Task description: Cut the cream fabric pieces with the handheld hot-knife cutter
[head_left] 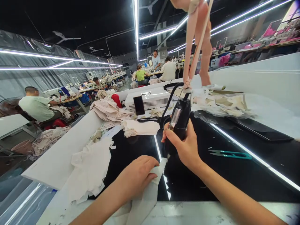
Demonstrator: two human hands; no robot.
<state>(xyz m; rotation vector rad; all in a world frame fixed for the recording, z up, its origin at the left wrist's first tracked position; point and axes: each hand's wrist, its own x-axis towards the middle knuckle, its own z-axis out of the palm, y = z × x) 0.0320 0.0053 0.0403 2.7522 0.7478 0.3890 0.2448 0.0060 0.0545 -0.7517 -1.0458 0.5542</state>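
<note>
Person at the bench, as seen from beside the table: two forearms, both bare from the lower edge of view up to the wrists, no sleeve or cuff showing. Left hand: bare, no glove, no ring or band visible on its upper side. Right hand: bare likewise, wrist without watch or bracelet (fingernails too small to judge). Forearms slender, smooth, without markings.

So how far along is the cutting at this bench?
Looks well under way. Done: a stack of cut pieces sits mid-table, and offcuts lie heaped at the left edge. In hand: the left hand presses a pale fabric piece flat while the right hand grips a hanging black cutting tool above it. Left: probably the bagged fabric behind.
</note>
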